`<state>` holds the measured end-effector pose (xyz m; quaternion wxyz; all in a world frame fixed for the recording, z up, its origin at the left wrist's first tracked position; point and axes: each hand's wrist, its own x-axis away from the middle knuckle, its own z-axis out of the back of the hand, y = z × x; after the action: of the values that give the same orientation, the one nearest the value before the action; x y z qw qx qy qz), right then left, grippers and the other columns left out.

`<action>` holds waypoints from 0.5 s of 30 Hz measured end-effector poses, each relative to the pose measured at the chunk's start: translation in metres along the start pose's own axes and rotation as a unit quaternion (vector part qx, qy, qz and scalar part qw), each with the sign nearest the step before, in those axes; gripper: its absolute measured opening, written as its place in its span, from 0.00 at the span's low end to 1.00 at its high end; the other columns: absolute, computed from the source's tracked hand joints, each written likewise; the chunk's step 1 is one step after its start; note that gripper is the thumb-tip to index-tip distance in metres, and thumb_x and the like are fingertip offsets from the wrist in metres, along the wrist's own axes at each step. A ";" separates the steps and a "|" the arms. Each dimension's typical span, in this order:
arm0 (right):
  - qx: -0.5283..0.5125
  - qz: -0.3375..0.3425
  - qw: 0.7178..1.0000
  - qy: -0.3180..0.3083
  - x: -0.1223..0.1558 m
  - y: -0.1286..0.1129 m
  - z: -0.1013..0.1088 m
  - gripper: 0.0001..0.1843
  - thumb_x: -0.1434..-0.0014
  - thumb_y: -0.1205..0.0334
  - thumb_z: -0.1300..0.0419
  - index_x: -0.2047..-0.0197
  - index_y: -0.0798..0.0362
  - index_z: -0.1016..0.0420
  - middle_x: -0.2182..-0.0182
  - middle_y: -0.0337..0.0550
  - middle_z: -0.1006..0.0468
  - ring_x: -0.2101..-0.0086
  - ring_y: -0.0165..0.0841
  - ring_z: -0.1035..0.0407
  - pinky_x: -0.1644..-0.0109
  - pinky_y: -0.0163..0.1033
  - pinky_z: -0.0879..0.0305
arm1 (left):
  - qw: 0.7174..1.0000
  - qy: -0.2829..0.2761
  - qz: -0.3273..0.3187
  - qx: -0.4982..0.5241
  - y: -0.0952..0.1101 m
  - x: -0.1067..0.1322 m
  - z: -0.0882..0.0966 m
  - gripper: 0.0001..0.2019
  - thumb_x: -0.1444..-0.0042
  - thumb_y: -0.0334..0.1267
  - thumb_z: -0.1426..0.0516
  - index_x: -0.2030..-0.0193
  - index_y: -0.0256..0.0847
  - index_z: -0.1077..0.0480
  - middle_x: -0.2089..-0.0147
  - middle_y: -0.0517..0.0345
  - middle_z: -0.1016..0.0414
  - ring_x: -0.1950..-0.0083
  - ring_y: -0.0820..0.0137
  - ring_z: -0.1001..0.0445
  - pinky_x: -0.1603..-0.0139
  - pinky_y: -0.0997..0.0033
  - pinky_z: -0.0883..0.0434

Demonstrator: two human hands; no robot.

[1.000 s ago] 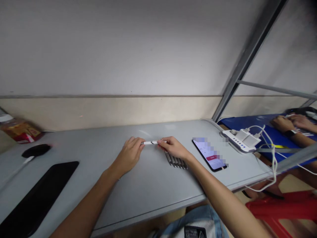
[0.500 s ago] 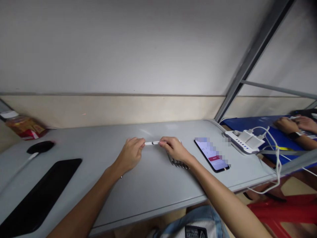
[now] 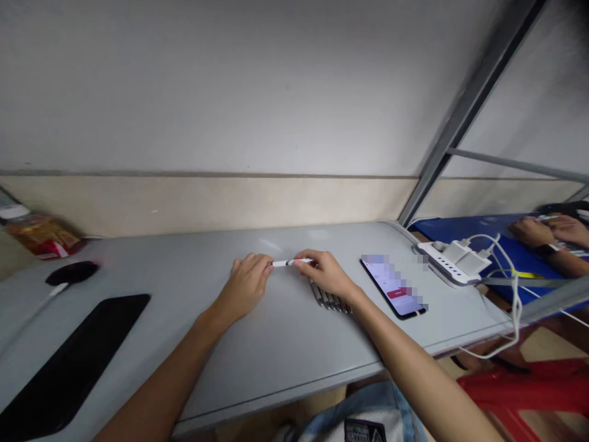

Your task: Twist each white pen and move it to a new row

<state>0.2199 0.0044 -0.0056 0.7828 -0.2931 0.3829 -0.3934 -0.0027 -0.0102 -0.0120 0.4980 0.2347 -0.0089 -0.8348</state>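
A slim white pen (image 3: 281, 264) with a dark band near its middle lies level between my two hands, just above the grey desk. My left hand (image 3: 248, 279) is closed on its left end. The fingers of my right hand (image 3: 322, 270) pinch its right end, hiding part of it. Under and beside my right hand, several pens (image 3: 329, 301) with metallic tips lie side by side on the desk, partly covered by the hand and wrist.
A lit phone (image 3: 391, 288) lies right of my hands, near a white power strip (image 3: 453, 264) with plugs and cables. At left are a black mat (image 3: 78, 362), a black round object (image 3: 71, 273) on a white cable and a bottle (image 3: 41, 233). A co-worker's hands (image 3: 547, 230) show far right.
My right-hand fingers have shifted slightly on the pen, and more of the row of pens shows below that hand. Both hands stay in nearly the same place.
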 end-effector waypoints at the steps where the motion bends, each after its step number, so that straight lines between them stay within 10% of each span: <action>1: 0.003 -0.002 1.000 -0.009 0.000 0.001 0.000 0.13 0.38 0.54 0.45 0.61 0.53 0.25 0.71 0.40 0.26 0.72 0.30 0.35 0.66 0.34 0.41 | 1.000 0.002 0.000 0.003 0.000 0.000 0.000 0.12 0.33 0.41 0.58 0.58 0.43 0.35 0.61 0.57 0.29 0.58 0.65 0.34 0.55 0.63 0.43; 15: 0.024 0.009 1.000 -0.004 -0.001 0.004 0.001 0.16 0.42 0.58 0.40 0.51 0.52 0.27 0.66 0.41 0.24 0.68 0.30 0.32 0.64 0.34 0.40 | 1.000 -0.015 0.009 0.001 0.004 0.000 -0.001 0.12 0.34 0.43 0.57 0.57 0.44 0.36 0.59 0.58 0.28 0.56 0.65 0.33 0.54 0.62 0.43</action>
<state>0.2222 0.0070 -0.0077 0.7946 -0.2720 0.3732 -0.3941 0.0010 -0.0122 -0.0125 0.5053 0.2224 -0.0195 -0.8336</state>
